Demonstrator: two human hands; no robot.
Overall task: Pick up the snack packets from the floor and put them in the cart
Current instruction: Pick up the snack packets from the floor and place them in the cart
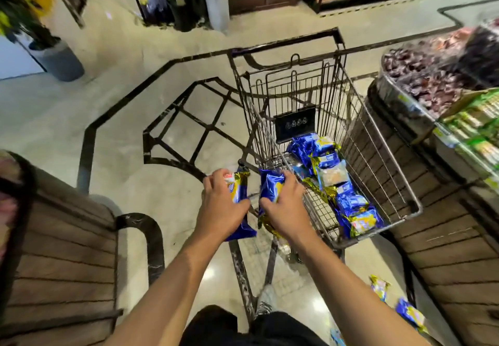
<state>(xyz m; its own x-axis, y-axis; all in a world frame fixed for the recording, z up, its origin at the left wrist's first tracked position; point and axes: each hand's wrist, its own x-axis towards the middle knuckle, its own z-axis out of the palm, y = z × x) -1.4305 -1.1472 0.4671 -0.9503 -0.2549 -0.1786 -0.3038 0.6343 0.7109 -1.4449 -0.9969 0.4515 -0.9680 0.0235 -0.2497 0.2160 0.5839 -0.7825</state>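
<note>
Your left hand (220, 205) and right hand (283, 205) each grip one snack packet (240, 187) at the cart's (407, 183) near-left rim, positioned for dropping onto those inside. Loose packets (379, 287) remain on the floor (81, 108), near right.

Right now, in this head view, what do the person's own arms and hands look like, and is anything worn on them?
Both arms are bare from the bottom edge of the picture to the fingers: no sleeves show. The left hand and the right hand wear no gloves, and no watch, bracelet or ring is visible. The fingernails look short and unpainted. The forearms are slender and meet the hands at narrow wrists.
</note>
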